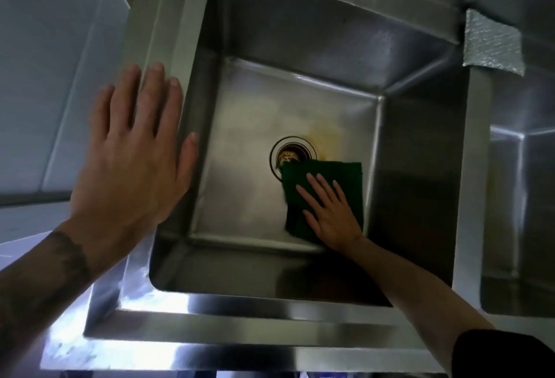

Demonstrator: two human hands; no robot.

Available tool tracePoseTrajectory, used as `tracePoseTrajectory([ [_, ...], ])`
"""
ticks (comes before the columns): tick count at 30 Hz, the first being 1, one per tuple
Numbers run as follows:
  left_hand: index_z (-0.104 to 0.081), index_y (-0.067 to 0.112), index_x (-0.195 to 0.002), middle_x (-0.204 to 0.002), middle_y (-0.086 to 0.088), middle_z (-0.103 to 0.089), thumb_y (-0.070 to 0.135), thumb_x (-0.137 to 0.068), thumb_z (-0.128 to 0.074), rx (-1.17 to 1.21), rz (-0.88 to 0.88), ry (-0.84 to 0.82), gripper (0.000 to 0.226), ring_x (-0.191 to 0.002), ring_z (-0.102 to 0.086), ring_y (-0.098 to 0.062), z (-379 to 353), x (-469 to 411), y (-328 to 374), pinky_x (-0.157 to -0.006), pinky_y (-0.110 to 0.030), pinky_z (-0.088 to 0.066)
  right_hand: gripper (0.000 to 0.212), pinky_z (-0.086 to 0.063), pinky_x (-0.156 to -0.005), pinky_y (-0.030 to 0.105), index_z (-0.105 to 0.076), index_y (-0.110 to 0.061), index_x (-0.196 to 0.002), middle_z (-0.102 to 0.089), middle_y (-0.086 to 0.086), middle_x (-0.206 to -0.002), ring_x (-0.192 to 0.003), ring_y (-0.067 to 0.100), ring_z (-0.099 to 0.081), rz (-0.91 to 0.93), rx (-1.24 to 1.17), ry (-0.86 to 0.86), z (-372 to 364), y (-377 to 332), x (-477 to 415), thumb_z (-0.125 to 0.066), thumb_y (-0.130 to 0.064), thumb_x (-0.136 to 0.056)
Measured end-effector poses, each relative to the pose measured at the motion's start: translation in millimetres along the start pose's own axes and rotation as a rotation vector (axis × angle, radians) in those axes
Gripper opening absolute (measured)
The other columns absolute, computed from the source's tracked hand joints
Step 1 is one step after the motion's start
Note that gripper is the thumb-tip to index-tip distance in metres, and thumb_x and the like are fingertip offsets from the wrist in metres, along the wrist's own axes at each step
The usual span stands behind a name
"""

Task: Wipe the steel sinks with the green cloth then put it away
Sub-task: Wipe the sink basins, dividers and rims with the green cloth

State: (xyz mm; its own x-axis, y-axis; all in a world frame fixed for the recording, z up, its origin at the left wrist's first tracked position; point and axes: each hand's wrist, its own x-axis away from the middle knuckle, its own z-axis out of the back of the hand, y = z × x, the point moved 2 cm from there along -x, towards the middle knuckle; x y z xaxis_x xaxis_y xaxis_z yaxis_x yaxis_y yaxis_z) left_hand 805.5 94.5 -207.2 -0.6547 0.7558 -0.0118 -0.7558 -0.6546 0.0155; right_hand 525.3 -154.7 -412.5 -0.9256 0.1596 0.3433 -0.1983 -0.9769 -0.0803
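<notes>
The left hand lies flat on the sink rim, fingers straight, holding nothing. Down in the sink, the right hand presses flat on the green cloth, fingers spread. The cloth covers part of the drain.

No readable text, label, brand, number or sign anywhere in my view. Steel surfaces plain. Dark marking on my left forearm too blurred to make out as letters.
</notes>
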Motion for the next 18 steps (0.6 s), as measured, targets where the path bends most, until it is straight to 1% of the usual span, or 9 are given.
tracePoseTrajectory([
  [4,-0.021,-0.001,-0.163,-0.171,-0.028,-0.020,0.044,-0.113,-0.022,0.053,0.007,0.035,0.068,-0.156,-0.021,-0.051,-5.3,-1.4,-0.3,-0.127,-0.062,-0.016,0.067,-0.003,-0.128,0.056,-0.010,-0.024,-0.168,0.001,0.013,-0.175,-0.162,0.033,-0.001,-0.057,0.025,-0.007,-3.0,-8.1,9.9,-0.027,-0.050,-0.109],
  [7,-0.020,0.000,-0.163,-0.171,-0.029,-0.018,0.044,-0.113,-0.022,0.085,0.013,0.056,0.066,-0.156,-0.020,-0.053,-6.9,-1.7,-2.2,-0.127,-0.064,-0.016,0.069,-0.005,-0.128,0.058,-0.006,-0.026,-0.168,0.005,0.012,-0.175,-0.162,0.034,0.002,-0.009,0.057,-0.047,-6.7,-5.5,19.7,-0.023,-0.055,-0.108],
  [9,-0.017,0.001,-0.164,-0.172,-0.028,-0.015,0.044,-0.113,-0.021,0.098,0.012,0.061,0.067,-0.156,-0.018,-0.052,-7.7,-3.2,-1.9,-0.127,-0.064,-0.016,0.068,-0.009,-0.128,0.059,-0.007,-0.027,-0.168,0.004,0.010,-0.176,-0.162,0.032,0.002,-0.034,0.032,-0.029,-5.8,3.4,14.6,-0.024,-0.055,-0.108],
  [10,-0.013,0.001,-0.165,-0.173,-0.027,-0.012,0.044,-0.113,-0.019,0.099,0.010,0.052,0.068,-0.158,-0.016,-0.051,-14.2,-2.4,-3.5,-0.128,-0.064,-0.015,0.067,-0.011,-0.128,0.059,-0.008,-0.027,-0.168,0.003,0.010,-0.176,-0.162,0.031,0.001,-0.110,0.009,0.000,-3.4,8.7,8.0,-0.025,-0.054,-0.108],
  [11,-0.009,0.003,-0.167,-0.175,-0.025,-0.008,0.045,-0.113,-0.017,0.094,0.008,0.033,0.069,-0.159,-0.012,-0.049,-22.8,-1.9,-6.7,-0.128,-0.064,-0.014,0.067,-0.011,-0.128,0.059,-0.009,-0.027,-0.168,0.002,0.010,-0.176,-0.162,0.030,0.001,-0.226,-0.016,0.028,-0.5,14.1,-1.1,-0.025,-0.053,-0.108],
  [13,0.001,0.006,-0.168,-0.177,-0.018,0.005,0.047,-0.112,-0.008,0.090,-0.020,-0.049,0.070,-0.163,-0.004,-0.043,-45.8,-0.8,-14.9,-0.129,-0.065,-0.014,0.066,-0.009,-0.130,0.056,-0.011,-0.025,-0.168,0.001,0.010,-0.176,-0.162,0.030,0.000,-0.446,-0.050,0.068,4.5,20.9,-14.0,-0.022,-0.053,-0.109],
  [14,0.004,0.007,-0.168,-0.177,-0.017,0.007,0.047,-0.112,-0.004,0.093,-0.031,-0.087,0.070,-0.164,-0.001,-0.041,-57.0,1.3,-20.3,-0.129,-0.065,-0.015,0.067,-0.007,-0.130,0.055,-0.010,-0.024,-0.168,0.002,0.011,-0.176,-0.162,0.031,0.001,-0.490,-0.065,0.069,5.5,21.2,-13.1,-0.020,-0.053,-0.109],
  [15,0.006,0.007,-0.168,-0.177,-0.016,0.007,0.047,-0.111,-0.002,0.099,-0.029,-0.101,0.070,-0.164,0.000,-0.040,-66.9,3.4,-24.5,-0.129,-0.064,-0.015,0.067,-0.005,-0.130,0.055,-0.009,-0.024,-0.168,0.004,0.011,-0.175,-0.162,0.031,0.003,-0.486,-0.068,0.066,3.6,21.1,-7.8,-0.019,-0.054,-0.109],
  [18,0.006,0.009,-0.168,-0.178,-0.015,0.004,0.047,-0.110,-0.006,0.125,0.001,-0.082,0.070,-0.164,0.000,-0.040,-74.5,3.1,-26.5,-0.130,-0.063,-0.016,0.071,-0.006,-0.129,0.060,-0.001,-0.023,-0.168,0.010,0.014,-0.175,-0.161,0.034,0.008,-0.340,-0.033,-0.001,-8.7,17.2,20.3,-0.014,-0.058,-0.108],
])
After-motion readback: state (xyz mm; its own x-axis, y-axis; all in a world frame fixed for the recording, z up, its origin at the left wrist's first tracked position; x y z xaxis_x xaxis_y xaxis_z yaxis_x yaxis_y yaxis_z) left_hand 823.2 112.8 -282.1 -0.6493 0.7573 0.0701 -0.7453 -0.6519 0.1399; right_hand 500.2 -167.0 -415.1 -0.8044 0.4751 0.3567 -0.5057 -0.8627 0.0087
